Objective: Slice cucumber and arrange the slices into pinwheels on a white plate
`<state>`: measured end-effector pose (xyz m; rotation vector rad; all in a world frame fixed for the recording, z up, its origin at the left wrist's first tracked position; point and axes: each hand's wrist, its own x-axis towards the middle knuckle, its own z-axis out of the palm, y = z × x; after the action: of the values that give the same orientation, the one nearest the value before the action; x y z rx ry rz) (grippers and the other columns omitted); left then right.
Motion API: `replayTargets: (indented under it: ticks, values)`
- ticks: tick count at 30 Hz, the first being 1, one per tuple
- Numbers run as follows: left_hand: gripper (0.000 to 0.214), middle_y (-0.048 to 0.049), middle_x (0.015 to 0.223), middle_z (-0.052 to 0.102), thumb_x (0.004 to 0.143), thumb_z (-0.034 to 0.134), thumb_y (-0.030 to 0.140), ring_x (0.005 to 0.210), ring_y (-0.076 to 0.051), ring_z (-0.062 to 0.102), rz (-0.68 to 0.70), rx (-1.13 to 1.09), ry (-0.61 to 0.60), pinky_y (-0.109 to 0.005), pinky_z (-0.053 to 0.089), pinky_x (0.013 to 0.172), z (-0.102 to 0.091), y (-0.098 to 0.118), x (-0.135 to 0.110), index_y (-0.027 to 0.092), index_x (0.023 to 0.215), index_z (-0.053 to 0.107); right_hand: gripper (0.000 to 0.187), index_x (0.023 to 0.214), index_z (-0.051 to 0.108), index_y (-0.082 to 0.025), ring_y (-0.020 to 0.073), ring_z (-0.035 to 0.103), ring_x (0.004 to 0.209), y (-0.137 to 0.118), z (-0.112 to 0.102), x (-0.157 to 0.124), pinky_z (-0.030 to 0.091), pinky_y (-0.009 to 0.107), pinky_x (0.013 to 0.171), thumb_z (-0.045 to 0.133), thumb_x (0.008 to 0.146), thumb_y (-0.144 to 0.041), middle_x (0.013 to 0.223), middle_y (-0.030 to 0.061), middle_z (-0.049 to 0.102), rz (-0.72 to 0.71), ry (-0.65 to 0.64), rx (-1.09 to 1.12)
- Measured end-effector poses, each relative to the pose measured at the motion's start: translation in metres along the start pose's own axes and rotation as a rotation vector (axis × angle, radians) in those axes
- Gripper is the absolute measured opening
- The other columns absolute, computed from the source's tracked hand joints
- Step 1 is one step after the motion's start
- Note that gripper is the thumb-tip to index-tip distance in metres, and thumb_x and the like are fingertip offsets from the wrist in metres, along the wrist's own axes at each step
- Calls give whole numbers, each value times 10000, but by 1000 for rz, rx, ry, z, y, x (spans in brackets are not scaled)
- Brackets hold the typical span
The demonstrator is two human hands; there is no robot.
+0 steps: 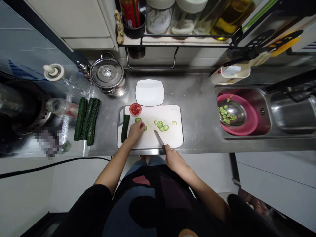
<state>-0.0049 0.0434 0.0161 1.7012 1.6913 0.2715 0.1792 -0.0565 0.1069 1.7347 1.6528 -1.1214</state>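
Note:
A white cutting board (172, 136) lies on the steel counter in front of me. My left hand (135, 130) rests on it with fingers curled down over a short cucumber piece, of which only a green end (145, 128) shows. My right hand (172, 157) is closed round the handle of a knife (158, 138); the blade points up-left over the board, apart from the cucumber. Several cucumber slices (161, 125) lie on the board's middle. A half cucumber (125, 128) lies along the board's left edge. A small dish of red pieces (135, 109) stands at the board's top left.
Three whole cucumbers (87, 120) lie left of the board. A white plate (149, 92) and a lidded steel pot (108, 75) stand behind. At the right, a sink holds a pink basin (251, 125) with a steel bowl (238, 110) of peelings. A shelf of jars hangs above.

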Motion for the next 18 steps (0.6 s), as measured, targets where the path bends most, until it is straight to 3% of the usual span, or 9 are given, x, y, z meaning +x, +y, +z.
replayTargets:
  ticks: [3,7,14,16,18]
  values:
    - [109,-11,828,675,804,530,199,761,-155,592,-16,12,89,-269,440,720,-13,-2,10,198,829,636,416,1164,440,-106,249,641,878,-2,0,2,391,277,658,376,771,16,913,148,675,-1,-5,8]
    - [189,-59,866,674,819,467,149,838,-190,590,-9,177,112,-298,431,753,-24,-3,23,183,822,653,436,1179,435,-100,235,643,860,-4,-3,5,377,262,630,384,763,20,881,128,674,-7,-11,4]
    - [225,-88,971,620,847,460,162,947,-220,531,139,320,189,-326,427,783,-13,1,22,192,811,681,431,1175,435,-109,238,639,860,-4,-7,4,367,262,611,375,766,12,909,135,672,3,-19,-6]
    - [207,-69,957,612,846,483,184,926,-204,531,262,267,108,-321,432,793,-4,10,23,205,838,689,421,1168,437,-114,233,640,871,-3,-7,3,367,258,616,360,775,15,925,139,672,15,-15,-15]
    - [197,-60,922,610,836,508,195,908,-194,538,400,220,-54,-316,437,806,6,23,29,207,906,692,408,1151,443,-114,236,642,878,-1,-5,2,368,259,617,339,781,20,929,145,674,11,-13,-22]
